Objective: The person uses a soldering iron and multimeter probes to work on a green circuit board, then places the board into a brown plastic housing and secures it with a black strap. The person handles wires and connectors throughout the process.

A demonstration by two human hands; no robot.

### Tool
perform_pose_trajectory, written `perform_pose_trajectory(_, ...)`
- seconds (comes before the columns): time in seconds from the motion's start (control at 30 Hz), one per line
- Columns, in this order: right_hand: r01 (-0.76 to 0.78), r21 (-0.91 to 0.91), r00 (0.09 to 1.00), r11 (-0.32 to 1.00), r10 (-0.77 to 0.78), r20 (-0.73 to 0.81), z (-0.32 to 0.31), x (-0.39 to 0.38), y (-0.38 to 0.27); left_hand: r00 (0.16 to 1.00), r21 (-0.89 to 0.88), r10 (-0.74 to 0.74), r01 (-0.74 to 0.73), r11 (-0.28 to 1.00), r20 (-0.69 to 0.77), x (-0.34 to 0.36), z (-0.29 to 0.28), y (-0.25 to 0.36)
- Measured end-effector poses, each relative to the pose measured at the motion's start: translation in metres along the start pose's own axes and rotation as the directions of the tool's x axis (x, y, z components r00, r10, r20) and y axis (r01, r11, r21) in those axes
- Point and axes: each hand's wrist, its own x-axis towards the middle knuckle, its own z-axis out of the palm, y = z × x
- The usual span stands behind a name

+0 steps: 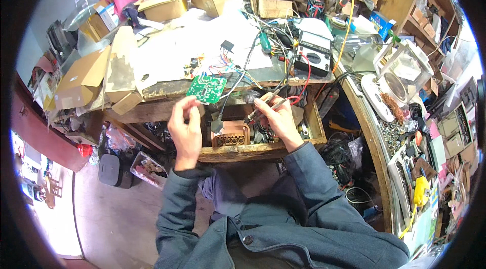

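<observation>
My left hand (185,130) is at the near-left corner of a green circuit board (206,88), its fingers curled against that edge. The board sits at the front edge of the bench, small components and solder points showing on its face. In my right hand (276,116) are two slim multimeter probes (253,115), tips pointing down and left, apart from the board. Red and black leads run from them toward a multimeter (314,55) with a dial, on the bench at the back right. A black plug-like piece (217,126) on a dark cable hangs between my hands.
Below my hands is an open wooden drawer (263,151) with parts inside. Tangled wires, a green-handled screwdriver (265,42) and loose components (193,66) lie on the bench. Cardboard boxes (81,81) stand at left; a cluttered side bench (362,117) curves along the right.
</observation>
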Motion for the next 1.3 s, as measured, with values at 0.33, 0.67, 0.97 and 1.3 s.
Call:
perform_pose_trajectory(0.33, -0.025, -0.042, 0.999, 0.999, 0.027, 0.03, 0.003, -0.001, -0.003, 0.945, 0.223, -0.048, -0.027, 0.975, 0.324, 0.139, 0.049, -0.028)
perform_pose_trajectory(0.67, 0.019, -0.071, 0.998, 0.997, -0.015, 0.061, 0.0, 0.001, -0.001, 0.919, 0.57, -0.104, -0.144, 0.809, 0.38, 0.168, 0.105, -0.001)
perform_pose_trajectory(0.97, 0.044, -0.116, 0.996, 0.992, -0.035, 0.078, 0.001, 0.0, -0.001, 0.952, 0.186, -0.128, 0.077, 0.98, 0.277, 0.184, 0.097, -0.035)
perform_pose_trajectory(1.3, 0.045, -0.094, 0.998, 0.995, -0.04, 0.051, 0.0, -0.001, 0.001, 0.929, -0.116, -0.128, 0.177, 0.977, 0.347, 0.177, 0.056, 0.0)
